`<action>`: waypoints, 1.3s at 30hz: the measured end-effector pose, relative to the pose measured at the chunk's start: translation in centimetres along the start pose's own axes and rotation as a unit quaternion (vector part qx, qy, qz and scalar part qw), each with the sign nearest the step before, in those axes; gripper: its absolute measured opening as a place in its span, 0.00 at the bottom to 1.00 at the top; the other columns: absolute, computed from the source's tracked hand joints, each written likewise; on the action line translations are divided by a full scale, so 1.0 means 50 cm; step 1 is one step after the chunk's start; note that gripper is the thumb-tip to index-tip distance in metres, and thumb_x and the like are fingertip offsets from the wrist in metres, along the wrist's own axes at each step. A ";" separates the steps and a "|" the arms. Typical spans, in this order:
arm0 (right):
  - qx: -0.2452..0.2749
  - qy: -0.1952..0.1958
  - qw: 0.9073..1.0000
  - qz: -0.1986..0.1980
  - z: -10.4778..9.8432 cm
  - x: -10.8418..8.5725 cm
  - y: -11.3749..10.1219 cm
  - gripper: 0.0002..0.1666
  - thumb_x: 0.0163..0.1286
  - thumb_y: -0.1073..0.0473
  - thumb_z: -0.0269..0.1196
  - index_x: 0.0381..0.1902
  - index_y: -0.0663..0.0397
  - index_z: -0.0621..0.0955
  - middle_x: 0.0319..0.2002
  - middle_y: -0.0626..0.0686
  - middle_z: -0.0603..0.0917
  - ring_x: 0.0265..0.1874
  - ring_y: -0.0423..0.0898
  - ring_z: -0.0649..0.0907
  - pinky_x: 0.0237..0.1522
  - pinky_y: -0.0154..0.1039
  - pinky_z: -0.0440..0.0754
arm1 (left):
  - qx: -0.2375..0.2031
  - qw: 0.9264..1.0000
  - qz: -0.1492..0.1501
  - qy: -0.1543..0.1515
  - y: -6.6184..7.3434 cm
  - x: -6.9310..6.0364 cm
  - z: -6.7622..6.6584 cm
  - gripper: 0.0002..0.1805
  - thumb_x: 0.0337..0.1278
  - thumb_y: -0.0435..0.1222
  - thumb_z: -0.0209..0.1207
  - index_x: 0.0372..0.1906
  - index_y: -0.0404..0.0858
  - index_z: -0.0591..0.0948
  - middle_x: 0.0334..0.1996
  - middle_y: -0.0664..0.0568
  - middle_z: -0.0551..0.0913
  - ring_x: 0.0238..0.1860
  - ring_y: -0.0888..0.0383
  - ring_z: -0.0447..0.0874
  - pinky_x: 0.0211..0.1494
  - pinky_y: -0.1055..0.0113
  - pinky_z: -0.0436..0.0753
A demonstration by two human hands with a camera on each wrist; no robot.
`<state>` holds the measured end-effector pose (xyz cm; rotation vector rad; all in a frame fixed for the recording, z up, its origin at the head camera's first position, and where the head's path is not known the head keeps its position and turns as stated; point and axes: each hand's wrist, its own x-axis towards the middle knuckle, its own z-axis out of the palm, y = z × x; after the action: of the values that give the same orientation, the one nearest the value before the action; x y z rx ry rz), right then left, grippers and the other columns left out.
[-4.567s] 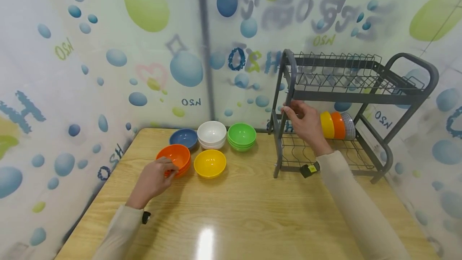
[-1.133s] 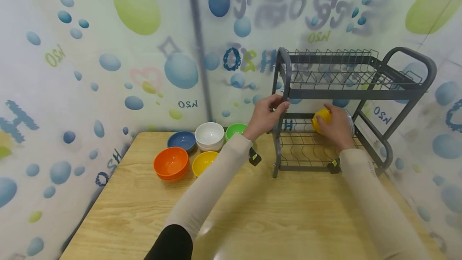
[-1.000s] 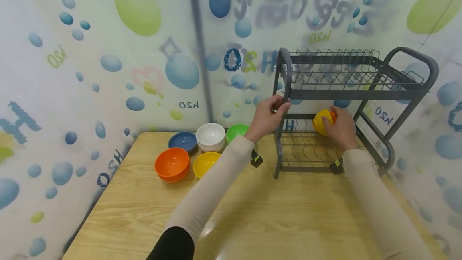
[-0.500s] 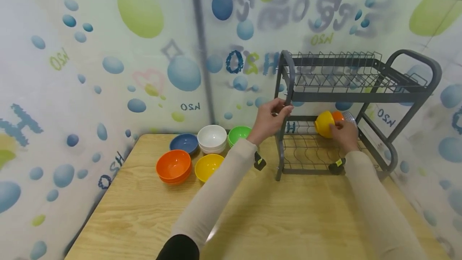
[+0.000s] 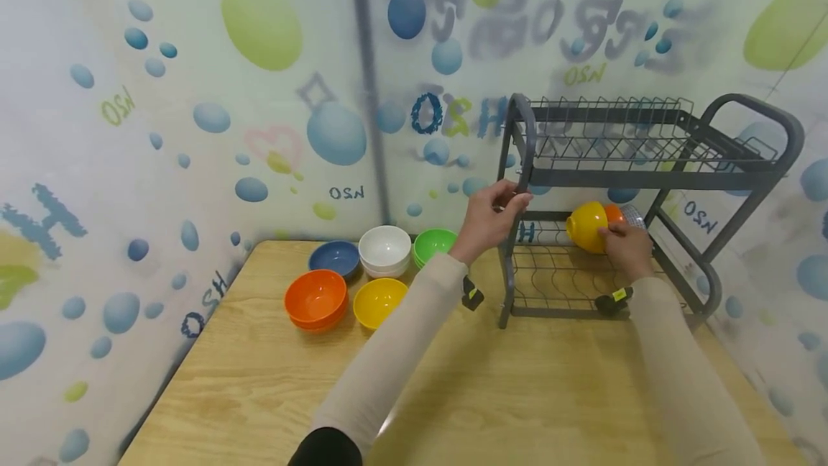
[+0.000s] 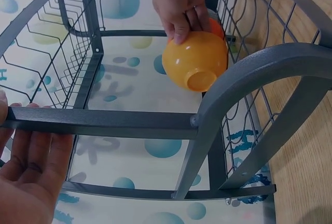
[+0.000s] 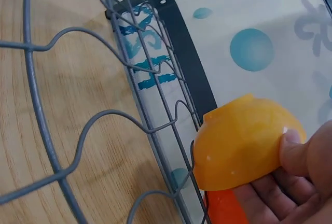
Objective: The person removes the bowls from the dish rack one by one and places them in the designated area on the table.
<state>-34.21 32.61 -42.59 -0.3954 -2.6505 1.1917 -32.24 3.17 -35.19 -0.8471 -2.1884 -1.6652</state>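
On the lower tier of a grey two-tier dish rack (image 5: 601, 178), a yellow bowl (image 5: 586, 227) lies on its side, base facing left. My right hand (image 5: 629, 247) pinches its rim, thumb outside and fingers at the opening, as the right wrist view shows. Right behind the yellow bowl sits an orange bowl (image 5: 614, 213), then a grey patterned bowl (image 5: 632, 217), both partly hidden. My left hand (image 5: 489, 220) grips the rack's left side; in the left wrist view its fingers (image 6: 39, 154) curl under a grey bar.
Left of the rack on the wooden table (image 5: 517, 394) stand stacked orange bowls (image 5: 315, 299), a yellow bowl (image 5: 378, 302), a blue bowl (image 5: 335, 259), stacked white bowls (image 5: 384, 250) and green bowls (image 5: 432, 244), partly behind my left forearm. A patterned wall rises behind.
Earlier my left hand was at the orange bowls and my right at the rack's left post. Lately the yellow bowl has shifted and tilted slightly in my right hand; the left has stayed put.
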 end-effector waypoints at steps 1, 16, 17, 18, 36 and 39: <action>0.006 -0.002 1.000 0.005 0.000 0.002 0.003 0.32 0.82 0.48 0.50 0.68 0.70 0.74 0.63 0.71 0.78 0.58 0.61 0.77 0.46 0.35 0.78 | 0.001 1.000 -0.001 -0.001 0.000 0.000 0.000 0.12 0.76 0.45 0.57 0.48 0.42 0.85 0.39 0.48 0.88 0.40 0.51 0.88 0.40 0.73 0.83; 0.086 -0.059 0.993 0.046 -0.031 -0.010 0.020 0.38 0.83 0.43 0.47 0.76 0.65 0.65 0.74 0.68 0.66 0.62 0.56 0.72 0.70 0.51 0.74 | -0.005 1.000 -0.005 0.003 0.004 -0.002 0.014 0.13 0.75 0.46 0.57 0.49 0.43 0.85 0.38 0.50 0.88 0.37 0.57 0.87 0.40 0.74 0.83; 0.083 -0.062 0.994 0.044 -0.030 -0.010 0.020 0.38 0.83 0.42 0.47 0.76 0.65 0.65 0.74 0.68 0.66 0.64 0.58 0.70 0.71 0.54 0.72 | -0.003 1.000 -0.005 0.004 0.003 -0.002 0.013 0.13 0.75 0.46 0.57 0.49 0.43 0.85 0.38 0.50 0.88 0.36 0.58 0.87 0.40 0.74 0.83; 0.081 -0.062 0.994 0.043 -0.029 -0.010 0.020 0.38 0.83 0.42 0.47 0.76 0.65 0.65 0.74 0.68 0.66 0.65 0.59 0.69 0.72 0.56 0.69 | -0.001 1.000 -0.005 0.004 0.002 -0.002 0.011 0.13 0.75 0.46 0.57 0.49 0.43 0.85 0.38 0.50 0.88 0.36 0.59 0.86 0.40 0.74 0.83; 0.037 -0.086 0.994 -0.055 -0.016 -0.069 0.003 0.37 0.82 0.40 0.50 0.71 0.66 0.72 0.65 0.70 0.77 0.58 0.60 0.77 0.49 0.35 0.78 | 0.007 1.000 -0.011 0.007 0.001 -0.001 0.009 0.13 0.75 0.47 0.57 0.48 0.43 0.85 0.37 0.51 0.88 0.33 0.64 0.83 0.40 0.75 0.82; 0.021 -0.072 0.993 -0.086 -0.015 -0.079 -0.002 0.35 0.82 0.42 0.52 0.68 0.68 0.74 0.63 0.72 0.79 0.56 0.61 0.79 0.40 0.25 0.75 | 0.008 1.000 -0.010 0.012 0.001 -0.003 0.007 0.14 0.75 0.47 0.58 0.48 0.42 0.85 0.37 0.51 0.88 0.34 0.62 0.84 0.40 0.75 0.82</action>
<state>-30.29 31.76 -42.34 -0.0734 -2.7085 1.2623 -32.03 3.48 -35.34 -0.7996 -2.1983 -1.6553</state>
